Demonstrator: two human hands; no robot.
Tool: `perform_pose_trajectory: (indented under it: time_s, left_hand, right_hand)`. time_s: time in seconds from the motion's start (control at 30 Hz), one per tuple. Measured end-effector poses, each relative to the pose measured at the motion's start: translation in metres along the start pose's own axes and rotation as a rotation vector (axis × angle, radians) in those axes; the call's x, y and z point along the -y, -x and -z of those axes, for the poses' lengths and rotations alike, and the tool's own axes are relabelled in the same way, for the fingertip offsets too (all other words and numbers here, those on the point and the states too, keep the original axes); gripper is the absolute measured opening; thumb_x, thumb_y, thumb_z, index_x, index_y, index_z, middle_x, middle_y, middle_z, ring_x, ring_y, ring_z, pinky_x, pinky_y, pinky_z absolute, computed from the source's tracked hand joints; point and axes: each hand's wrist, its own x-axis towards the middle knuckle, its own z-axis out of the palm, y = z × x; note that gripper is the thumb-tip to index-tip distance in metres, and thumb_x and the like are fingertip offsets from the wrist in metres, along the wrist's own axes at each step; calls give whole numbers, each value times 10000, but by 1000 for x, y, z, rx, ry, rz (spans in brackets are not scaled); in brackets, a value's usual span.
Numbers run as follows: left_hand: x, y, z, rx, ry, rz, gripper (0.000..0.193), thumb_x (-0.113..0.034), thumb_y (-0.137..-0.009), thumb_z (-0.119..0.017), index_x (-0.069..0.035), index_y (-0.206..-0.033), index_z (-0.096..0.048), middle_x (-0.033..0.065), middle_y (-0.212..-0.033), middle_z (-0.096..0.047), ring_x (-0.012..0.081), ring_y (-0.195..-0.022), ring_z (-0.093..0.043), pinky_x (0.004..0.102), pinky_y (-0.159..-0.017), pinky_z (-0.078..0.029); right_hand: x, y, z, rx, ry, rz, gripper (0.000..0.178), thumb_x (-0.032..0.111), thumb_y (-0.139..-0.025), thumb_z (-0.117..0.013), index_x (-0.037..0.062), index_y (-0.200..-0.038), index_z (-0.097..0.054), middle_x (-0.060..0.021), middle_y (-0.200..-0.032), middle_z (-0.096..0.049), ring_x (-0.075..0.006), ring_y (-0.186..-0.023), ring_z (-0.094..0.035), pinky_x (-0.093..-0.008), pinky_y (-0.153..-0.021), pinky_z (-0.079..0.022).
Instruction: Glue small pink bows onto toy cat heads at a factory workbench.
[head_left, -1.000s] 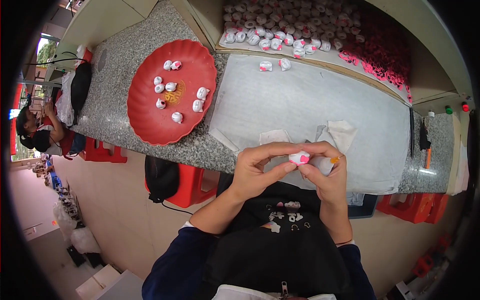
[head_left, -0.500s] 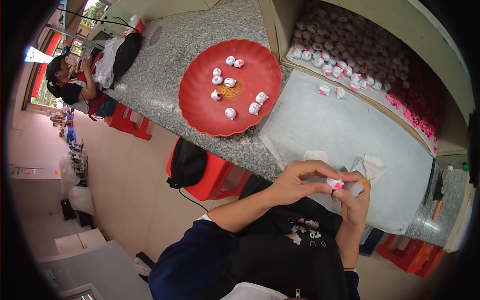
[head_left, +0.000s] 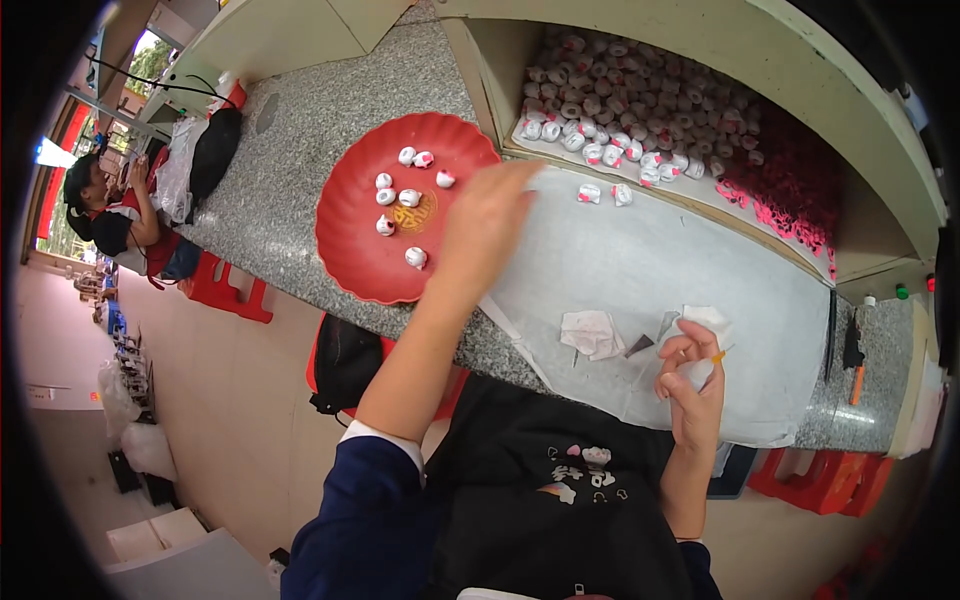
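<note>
My left hand reaches over the right side of a red scalloped plate, its fingers stretched toward the upper right and blurred, with nothing seen in them. Several small white ball-shaped pieces with pink and dark marks lie on the plate; my hand covers part of its right side. One white piece with pink lies close to that hand. Over the white sheet, my right hand curls around a small translucent bottle with an orange tip. Two more white pieces lie on the sheet's far part.
A shelf bin beyond the sheet holds many white pieces and a pink heap. Crumpled white cloths lie near my right hand. An orange-handled tool lies at the right. A co-worker sits far left; red stools stand below the counter.
My left hand has left the pink-and-white piece's former place by my right hand and swung over the plate. Another white piece now lies on the plate. My right hand still holds the bottle.
</note>
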Motion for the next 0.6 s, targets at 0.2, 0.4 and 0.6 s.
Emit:
perform_pose_trajectory:
  time_s: [0.2,0.4,0.6]
  left_hand:
    - [-15,-23,-61,326,-117,122,232,-79,-641,-604,-18,-848,-516,146,-812,-552,301,-753,-531,362,-643,-419]
    - [-31,-2,-43,361,335,253,287,-58,-652,-609,-16,-917,-508,80,-733,-538,184,-675,-542,293,-555,-429]
    - [-79,55,-25,333,1431,663,259,-71,-741,-556,-29,-988,-488,61,-895,-515,114,-696,-522,235,-621,-427]
  right_hand:
    - [3,11,5,68,-64,97,499,83,-617,-521,57,-1067,-304,-110,-921,-396,-132,-598,-416,-228,-453,-363]
    - [6,14,13,46,-85,105,409,146,-622,-504,41,-987,-352,-104,-921,-385,-165,-651,-443,-249,-443,-392]
    - [21,13,5,-127,-99,177,314,111,-690,-547,35,-949,-389,-77,-942,-392,-174,-741,-464,-254,-541,-441]
